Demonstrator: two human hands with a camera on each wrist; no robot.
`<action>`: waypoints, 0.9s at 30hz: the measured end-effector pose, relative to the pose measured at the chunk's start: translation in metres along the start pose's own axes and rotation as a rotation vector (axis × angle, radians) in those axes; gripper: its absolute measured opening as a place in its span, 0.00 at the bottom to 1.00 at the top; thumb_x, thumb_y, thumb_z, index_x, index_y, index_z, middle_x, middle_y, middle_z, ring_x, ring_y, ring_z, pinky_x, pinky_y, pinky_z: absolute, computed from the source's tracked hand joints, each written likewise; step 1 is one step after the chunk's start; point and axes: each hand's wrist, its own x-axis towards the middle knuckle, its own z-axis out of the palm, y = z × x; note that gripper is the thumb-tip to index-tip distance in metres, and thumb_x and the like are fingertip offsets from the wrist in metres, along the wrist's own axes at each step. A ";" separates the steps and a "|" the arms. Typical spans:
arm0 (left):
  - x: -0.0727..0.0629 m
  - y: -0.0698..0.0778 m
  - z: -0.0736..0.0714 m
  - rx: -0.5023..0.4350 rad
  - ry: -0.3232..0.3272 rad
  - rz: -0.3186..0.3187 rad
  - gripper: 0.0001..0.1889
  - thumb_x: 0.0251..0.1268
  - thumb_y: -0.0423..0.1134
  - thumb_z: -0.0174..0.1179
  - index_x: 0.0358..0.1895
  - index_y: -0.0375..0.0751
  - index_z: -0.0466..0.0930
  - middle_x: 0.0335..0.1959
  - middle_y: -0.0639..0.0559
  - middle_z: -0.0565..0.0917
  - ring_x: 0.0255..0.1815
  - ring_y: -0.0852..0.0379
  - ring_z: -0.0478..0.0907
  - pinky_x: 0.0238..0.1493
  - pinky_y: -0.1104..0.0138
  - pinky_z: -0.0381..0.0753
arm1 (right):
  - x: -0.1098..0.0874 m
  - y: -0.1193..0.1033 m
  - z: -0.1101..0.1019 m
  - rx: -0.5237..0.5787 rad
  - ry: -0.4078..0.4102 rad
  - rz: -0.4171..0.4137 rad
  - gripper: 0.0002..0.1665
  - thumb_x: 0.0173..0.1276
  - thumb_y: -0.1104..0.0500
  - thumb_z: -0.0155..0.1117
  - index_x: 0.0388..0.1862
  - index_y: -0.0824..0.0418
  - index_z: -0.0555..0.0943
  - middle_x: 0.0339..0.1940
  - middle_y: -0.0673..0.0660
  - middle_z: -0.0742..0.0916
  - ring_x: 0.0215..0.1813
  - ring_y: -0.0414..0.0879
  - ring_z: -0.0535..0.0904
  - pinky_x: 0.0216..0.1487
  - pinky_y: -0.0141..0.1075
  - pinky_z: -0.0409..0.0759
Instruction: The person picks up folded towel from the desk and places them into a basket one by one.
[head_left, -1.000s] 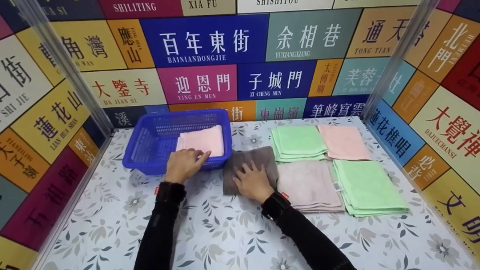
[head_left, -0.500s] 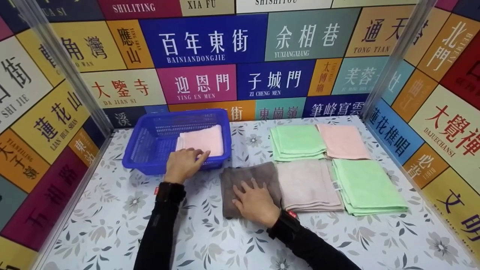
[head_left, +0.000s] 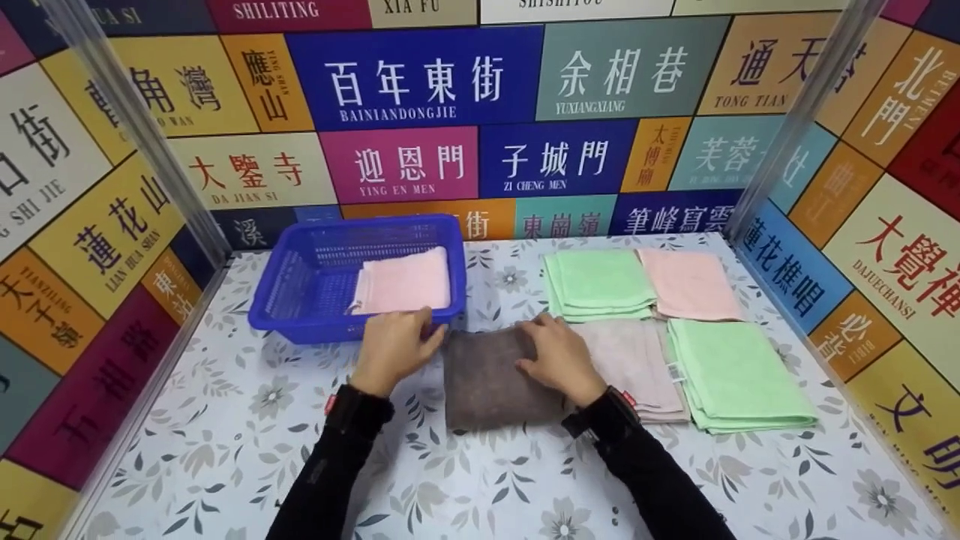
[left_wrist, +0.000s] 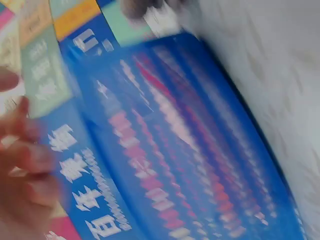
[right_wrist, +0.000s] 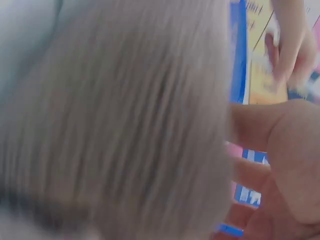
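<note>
A folded dark brown towel [head_left: 487, 390] lies flat in front of the blue basket [head_left: 300, 326]. My right hand [head_left: 564, 358] is at the towel's right side, thumb and fingers relaxed over its edge. In the right wrist view the brown towel [right_wrist: 125, 125] fills much of the picture, blurred, beside the fingers [right_wrist: 250, 175]. My left hand [head_left: 397, 349] hovers by the basket's front rim, left of the brown towel, its fingers loosely bent around nothing. The left wrist view shows these fingers [left_wrist: 35, 170] apart from the basket. A folded pink towel [head_left: 405, 281] lies inside the basket.
Right of the brown towel lie a pale mauve towel [head_left: 630, 367], two green towels, one behind [head_left: 600, 283] and one in front [head_left: 739, 375], and a pink towel [head_left: 690, 283]. Sign-printed panels [head_left: 412, 82] border the flower-patterned table [head_left: 465, 487] at back and sides.
The brown towel has slid toward me, away from beside the basket. My right hand has gone from lying on it to its right edge. My left hand has come right along the basket rim.
</note>
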 end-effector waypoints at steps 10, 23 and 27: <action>-0.022 0.034 0.032 -0.390 -0.602 -0.300 0.49 0.62 0.60 0.69 0.75 0.35 0.55 0.61 0.26 0.81 0.59 0.30 0.81 0.64 0.44 0.79 | 0.002 0.023 0.003 0.113 -0.060 0.154 0.52 0.53 0.50 0.85 0.76 0.58 0.73 0.53 0.66 0.73 0.37 0.56 0.78 0.46 0.53 0.83; -0.020 0.031 0.046 -0.725 -0.592 -0.331 0.36 0.57 0.42 0.76 0.62 0.47 0.59 0.56 0.34 0.78 0.53 0.41 0.79 0.62 0.47 0.79 | 0.000 0.017 0.003 0.155 -0.111 0.120 0.55 0.56 0.53 0.83 0.79 0.63 0.67 0.54 0.66 0.81 0.48 0.58 0.80 0.56 0.54 0.81; -0.020 0.029 0.043 -0.760 -0.608 -0.401 0.37 0.54 0.41 0.78 0.60 0.48 0.61 0.58 0.32 0.77 0.52 0.39 0.80 0.59 0.46 0.81 | -0.003 0.016 0.005 0.147 -0.118 0.114 0.54 0.58 0.51 0.82 0.80 0.61 0.67 0.59 0.65 0.79 0.48 0.58 0.81 0.56 0.53 0.82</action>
